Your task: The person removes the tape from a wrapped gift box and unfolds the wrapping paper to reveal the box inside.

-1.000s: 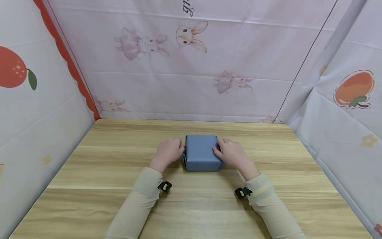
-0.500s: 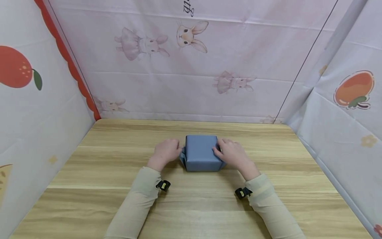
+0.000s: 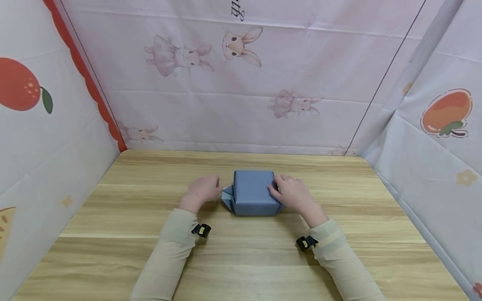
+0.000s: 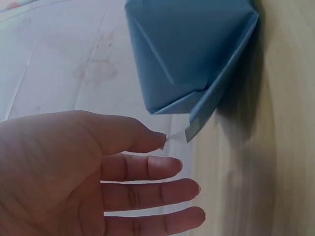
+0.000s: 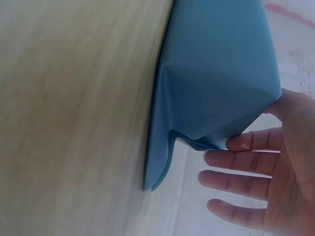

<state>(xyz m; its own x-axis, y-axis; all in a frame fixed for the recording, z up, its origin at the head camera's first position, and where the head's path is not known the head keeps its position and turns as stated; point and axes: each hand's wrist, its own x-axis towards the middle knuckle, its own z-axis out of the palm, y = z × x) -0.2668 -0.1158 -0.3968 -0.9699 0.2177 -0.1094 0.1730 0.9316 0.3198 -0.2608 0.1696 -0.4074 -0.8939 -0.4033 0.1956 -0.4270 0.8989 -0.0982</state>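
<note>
A box wrapped in blue paper (image 3: pixel 254 186) sits on the wooden table, its left end flap (image 3: pixel 227 200) sticking out. My left hand (image 3: pixel 203 190) is just left of that flap. In the left wrist view its thumb and forefinger pinch a thin strip of clear tape (image 4: pixel 175 135), which runs to the flap's pale tip. The other left fingers extend loosely below. My right hand (image 3: pixel 294 193) holds the box at its right end, thumb over the top edge. Seen from the right wrist, the forefinger touches the folded paper, while a lower flap (image 5: pixel 160 162) juts out along the table.
Bare wooden tabletop (image 3: pixel 241 259) surrounds the box in front and at both sides. Behind the table hangs a pink cloth (image 3: pixel 226 113) printed with rabbits. White printed cloths close off the left (image 3: pixel 56 159) and right (image 3: pixel 433 167) sides.
My left hand has moved left, away from the box, and the left flap has swung outward into view. The right hand and the box have stayed in place.
</note>
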